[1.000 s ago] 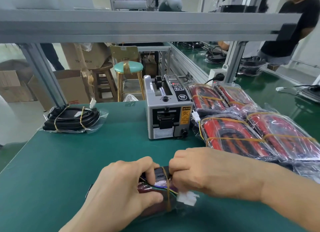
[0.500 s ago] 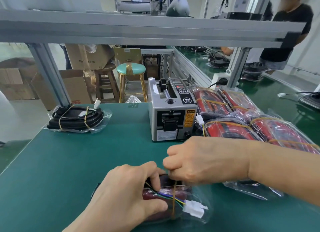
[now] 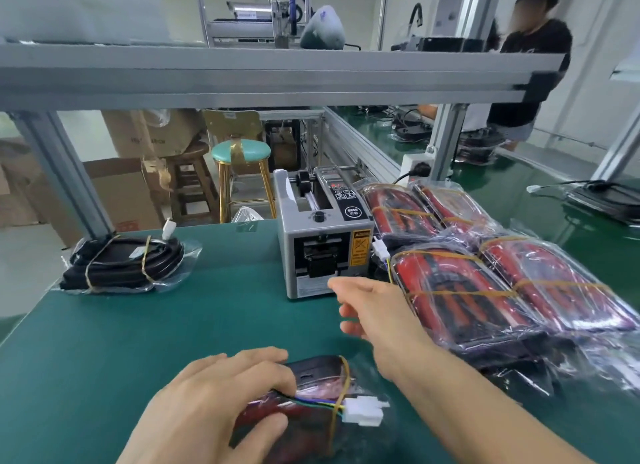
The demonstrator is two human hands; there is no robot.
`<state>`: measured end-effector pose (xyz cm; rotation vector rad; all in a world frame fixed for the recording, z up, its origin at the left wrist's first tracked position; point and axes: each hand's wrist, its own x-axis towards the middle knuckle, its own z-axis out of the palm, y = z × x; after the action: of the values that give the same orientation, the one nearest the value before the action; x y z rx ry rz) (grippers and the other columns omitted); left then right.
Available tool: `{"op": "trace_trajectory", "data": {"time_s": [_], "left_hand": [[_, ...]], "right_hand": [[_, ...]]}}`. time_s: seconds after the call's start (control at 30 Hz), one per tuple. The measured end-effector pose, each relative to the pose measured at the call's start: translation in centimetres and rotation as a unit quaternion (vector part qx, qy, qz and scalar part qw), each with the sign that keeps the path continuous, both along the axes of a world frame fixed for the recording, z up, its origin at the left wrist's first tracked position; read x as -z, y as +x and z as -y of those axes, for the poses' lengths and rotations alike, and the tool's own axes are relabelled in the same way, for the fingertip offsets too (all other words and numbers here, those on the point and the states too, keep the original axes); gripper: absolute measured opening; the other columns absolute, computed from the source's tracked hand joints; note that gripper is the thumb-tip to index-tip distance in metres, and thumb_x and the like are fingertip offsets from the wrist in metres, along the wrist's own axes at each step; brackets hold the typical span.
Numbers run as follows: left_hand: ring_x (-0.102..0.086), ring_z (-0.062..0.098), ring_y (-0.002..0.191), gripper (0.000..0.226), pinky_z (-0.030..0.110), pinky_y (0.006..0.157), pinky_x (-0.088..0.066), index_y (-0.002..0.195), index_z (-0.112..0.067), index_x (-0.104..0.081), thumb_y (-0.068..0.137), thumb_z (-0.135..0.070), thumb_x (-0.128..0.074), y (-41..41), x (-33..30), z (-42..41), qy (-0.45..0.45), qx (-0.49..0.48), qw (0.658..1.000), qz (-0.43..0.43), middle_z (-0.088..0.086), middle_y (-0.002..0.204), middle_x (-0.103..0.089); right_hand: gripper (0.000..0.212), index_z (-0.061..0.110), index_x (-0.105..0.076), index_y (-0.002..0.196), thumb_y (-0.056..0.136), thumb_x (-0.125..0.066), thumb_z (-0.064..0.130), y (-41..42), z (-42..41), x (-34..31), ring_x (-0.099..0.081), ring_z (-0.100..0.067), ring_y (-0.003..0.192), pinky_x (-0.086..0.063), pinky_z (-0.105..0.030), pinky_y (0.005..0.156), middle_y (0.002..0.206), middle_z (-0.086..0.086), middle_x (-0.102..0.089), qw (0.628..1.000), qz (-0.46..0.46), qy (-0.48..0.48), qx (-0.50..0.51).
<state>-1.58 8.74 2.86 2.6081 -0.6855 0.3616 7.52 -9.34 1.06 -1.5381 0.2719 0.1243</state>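
1. Green matting (image 3: 173, 325) covers the workbench, an aluminium beam (image 3: 242, 79) crosses overhead, and a person in a black top (image 3: 530, 75) stands at the far line.
2. Down low, the left hand (image 3: 221, 404) is on the bagged wire harness (image 3: 318, 373). Its fingers curl over the top and the thumb presses the near side, a firm grasp that pins it to the mat.
3. That harness lies at the near edge of the bench, directly beneath the left fingers. A yellow rubber band (image 3: 341, 394) wraps it just past those fingertips.
4. Look right of the left thumb: a white connector (image 3: 363, 410) pokes out on coloured wires, beyond the band.
5. The right hand (image 3: 367, 311) is up off the mat and holds nothing, its fingers loose, spread and slightly bent.
6. A grey tape dispenser (image 3: 325, 252) stands just ahead of the right fingertips. The index tip is close to its lower front, but I cannot tell whether it touches.
7. Bagged red harnesses (image 3: 485, 290) are stacked on the outer side of the right fingers, close by.
8. Well beyond the left fingers, far off to their outer side, sits a bagged black cable bundle (image 3: 124, 266).
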Motion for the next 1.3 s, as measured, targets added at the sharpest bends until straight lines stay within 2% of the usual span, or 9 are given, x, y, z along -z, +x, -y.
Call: {"op": "trace_trajectory", "data": {"time_s": [0.07, 0.2, 0.37, 0.53, 0.7, 0.8, 1.1, 1.2, 1.3], "left_hand": [[-0.051, -0.007, 0.080, 0.023, 0.008, 0.063, -0.047, 0.088, -0.051, -0.050, 0.065, -0.050, -0.048, -0.1, 0.1, 0.0, -0.030, -0.014, 0.999, 0.006, -0.037, 0.098, -0.062], [-0.048, -0.011, 0.081, 0.024, 0.009, 0.072, -0.042, 0.088, -0.048, -0.050, 0.064, -0.049, -0.050, -0.4, 0.9, 0.1, -0.052, -0.009, 0.998, 0.043, -0.035, 0.094, -0.062], [-0.046, -0.011, 0.084, 0.024, 0.008, 0.074, -0.038, 0.087, -0.048, -0.048, 0.063, -0.049, -0.049, -0.4, 1.2, 0.1, -0.049, -0.007, 0.998, 0.048, -0.034, 0.094, -0.063], [-0.045, -0.011, 0.085, 0.018, 0.008, 0.073, -0.037, 0.079, -0.049, -0.056, 0.063, -0.049, -0.047, -0.5, 1.1, 0.1, -0.042, -0.013, 0.997, 0.063, -0.034, 0.092, -0.064], [-0.047, -0.009, 0.080, 0.016, 0.009, 0.072, -0.037, 0.073, -0.045, -0.060, 0.062, -0.046, -0.048, -0.5, 1.4, 0.1, -0.061, -0.010, 0.996, 0.063, -0.032, 0.091, -0.064], [-0.048, -0.009, 0.079, 0.016, 0.008, 0.072, -0.037, 0.071, -0.045, -0.061, 0.062, -0.046, -0.048, -0.6, 1.6, 0.0, -0.057, -0.011, 0.996, 0.065, -0.033, 0.091, -0.064], [-0.047, -0.003, 0.085, 0.022, 0.012, 0.074, -0.037, 0.067, -0.044, -0.065, 0.045, -0.044, -0.068, -0.9, 1.6, 0.5, -0.050, -0.034, 0.993, 0.103, -0.030, 0.087, -0.066], [-0.046, 0.001, 0.077, 0.022, 0.014, 0.069, -0.036, 0.066, -0.044, -0.065, 0.044, -0.042, -0.068, -1.0, 1.8, 1.0, -0.050, -0.069, 0.991, 0.105, -0.027, 0.084, -0.065], [-0.054, 0.004, 0.055, 0.022, 0.012, 0.045, -0.036, 0.067, -0.044, -0.064, 0.047, -0.039, -0.070, -1.5, 1.8, 1.5, -0.081, -0.107, 0.988, 0.076, -0.023, 0.078, -0.060]], "right_hand": [[0.008, 0.022, -0.067, 0.082, 0.088, -0.066, 0.016, 2.1, -0.9, 0.5, -0.045, -0.009, 0.054, -0.044, -0.013, 0.043, 0.062, 0.003, -0.052, 0.995, -0.026, 0.039, 0.093], [0.007, 0.015, -0.067, 0.082, 0.086, -0.067, 0.010, 5.6, -2.3, 0.1, -0.039, -0.009, 0.040, -0.037, -0.017, 0.037, 0.049, 0.003, -0.049, 0.981, -0.009, 0.066, 0.180], [0.003, 0.010, -0.069, 0.082, 0.085, -0.069, 0.010, 7.4, -3.3, 0.0, -0.046, -0.018, 0.059, -0.043, -0.029, 0.061, 0.072, -0.004, -0.058, 0.980, -0.005, 0.022, 0.196], [0.024, 0.013, -0.056, 0.061, 0.080, -0.069, 0.003, 7.4, -3.0, 0.4, -0.038, -0.014, 0.043, -0.035, -0.020, 0.041, 0.052, -0.003, -0.047, 0.977, -0.032, 0.033, 0.208], [0.009, 0.011, -0.066, 0.076, 0.078, -0.075, 0.013, 8.3, -3.8, 1.0, -0.047, -0.023, 0.061, -0.043, -0.029, 0.063, 0.072, -0.007, -0.058, 0.974, -0.020, 0.009, 0.225], [0.013, 0.010, -0.060, 0.076, 0.078, -0.073, 0.010, 9.1, -4.2, 1.4, -0.044, -0.021, 0.057, -0.042, -0.026, 0.055, 0.070, -0.007, -0.053, 0.972, -0.034, 0.026, 0.232], [0.021, 0.015, -0.047, 0.079, 0.083, -0.067, 0.012, 6.9, -3.3, -1.0, -0.027, -0.010, 0.048, -0.023, -0.016, 0.032, 0.061, 0.001, -0.035, 0.973, -0.092, 0.136, 0.164], [0.010, 0.017, -0.063, 0.077, 0.081, -0.071, 0.022, 2.6, -1.7, -3.8, -0.041, -0.007, 0.055, -0.031, -0.017, 0.051, 0.064, 0.004, -0.051, 0.993, -0.026, 0.099, 0.056], [0.019, 0.036, -0.076, 0.082, 0.063, -0.076, 0.041, -3.6, -0.8, -5.8, -0.061, 0.010, 0.089, -0.034, -0.020, 0.076, 0.094, 0.025, -0.070, 0.994, 0.072, 0.023, -0.077]]}}
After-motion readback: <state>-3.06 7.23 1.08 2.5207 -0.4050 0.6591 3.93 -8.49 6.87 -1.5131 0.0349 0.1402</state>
